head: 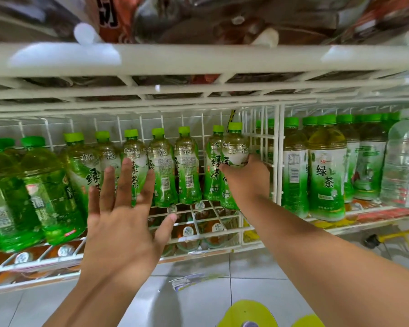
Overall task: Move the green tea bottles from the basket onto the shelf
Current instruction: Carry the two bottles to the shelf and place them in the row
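A person's right hand (247,178) grips a green tea bottle (234,161), upright at the right end of a row of matching bottles (162,166) on a white wire shelf (213,210), just beside a wire divider (278,156). The left hand (121,223) hovers in front of the row with fingers spread and straight, holding nothing. Larger green bottles (45,192) stand at the left, other green tea bottles (326,175) beyond the divider at the right, and tiled floor (246,279) lies below.
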{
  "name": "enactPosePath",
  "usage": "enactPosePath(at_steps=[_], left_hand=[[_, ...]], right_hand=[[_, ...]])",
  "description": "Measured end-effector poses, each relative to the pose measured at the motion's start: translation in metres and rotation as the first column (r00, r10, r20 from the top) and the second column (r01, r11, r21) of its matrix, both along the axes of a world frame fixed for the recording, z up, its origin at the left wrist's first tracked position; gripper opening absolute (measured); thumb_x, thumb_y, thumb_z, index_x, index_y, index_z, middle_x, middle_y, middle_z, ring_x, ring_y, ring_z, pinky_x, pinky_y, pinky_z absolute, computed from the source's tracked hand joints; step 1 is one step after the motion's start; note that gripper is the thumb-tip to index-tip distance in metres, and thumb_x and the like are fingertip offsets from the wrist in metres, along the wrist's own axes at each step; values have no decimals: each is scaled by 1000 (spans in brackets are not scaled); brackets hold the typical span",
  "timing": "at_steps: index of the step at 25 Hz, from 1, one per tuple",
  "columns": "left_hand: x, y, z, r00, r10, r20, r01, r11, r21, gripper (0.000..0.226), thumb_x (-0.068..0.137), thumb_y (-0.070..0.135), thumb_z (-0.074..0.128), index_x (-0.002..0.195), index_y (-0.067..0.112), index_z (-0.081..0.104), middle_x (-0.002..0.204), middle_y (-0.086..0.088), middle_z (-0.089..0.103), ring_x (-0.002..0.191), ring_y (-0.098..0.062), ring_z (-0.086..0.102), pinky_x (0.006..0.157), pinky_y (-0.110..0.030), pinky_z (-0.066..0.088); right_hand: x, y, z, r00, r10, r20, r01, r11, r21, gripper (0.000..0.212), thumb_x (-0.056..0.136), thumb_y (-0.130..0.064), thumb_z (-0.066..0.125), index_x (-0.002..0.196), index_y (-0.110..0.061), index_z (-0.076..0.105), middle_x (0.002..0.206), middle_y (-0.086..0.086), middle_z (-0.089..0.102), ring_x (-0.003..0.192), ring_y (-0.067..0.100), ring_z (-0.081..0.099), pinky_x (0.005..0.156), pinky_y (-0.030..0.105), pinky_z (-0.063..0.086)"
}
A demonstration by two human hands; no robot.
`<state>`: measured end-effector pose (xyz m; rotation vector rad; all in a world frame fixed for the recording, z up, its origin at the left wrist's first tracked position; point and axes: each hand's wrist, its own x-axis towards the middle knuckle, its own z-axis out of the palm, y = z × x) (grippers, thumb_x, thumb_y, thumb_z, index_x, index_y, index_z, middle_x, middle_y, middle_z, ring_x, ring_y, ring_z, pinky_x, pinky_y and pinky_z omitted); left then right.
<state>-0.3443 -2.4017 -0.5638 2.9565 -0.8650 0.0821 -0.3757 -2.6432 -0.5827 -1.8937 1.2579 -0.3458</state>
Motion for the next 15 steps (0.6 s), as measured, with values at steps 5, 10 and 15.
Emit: enactPosePath(at_steps=[5,10,15], left_hand=[[2,4,-5,1000,-18,10,19,999,-26,83,84,74,31,157,33,27,169,-6,3,155,-31,-3,121,-58,14],[3,12,-10,1000,-17,3,17,1000,-23,83,84,72,31,154,28,38,167,-12,15,154,-37,10,120,-59,16],[1,18,-12,1000,-3,6,3,1000,-26,84,84,75,28,156,32,32,169,-6,6,155,-33,4,121,-54,9]], right_hand=[[17,0,-12,996,-39,-74,34,997,-74,32,88,-28,78,104,-13,54,101,8,69,84,31,67,57,27,45],[20,4,-18,991,-24,-130,0,984,-180,61,90,-34,77,132,-5,43,119,17,69,101,37,70,67,35,53],[11,1,-8,998,-19,-57,15,998,-59,48,88,-32,78,124,-11,53,112,10,70,88,28,65,64,26,43]])
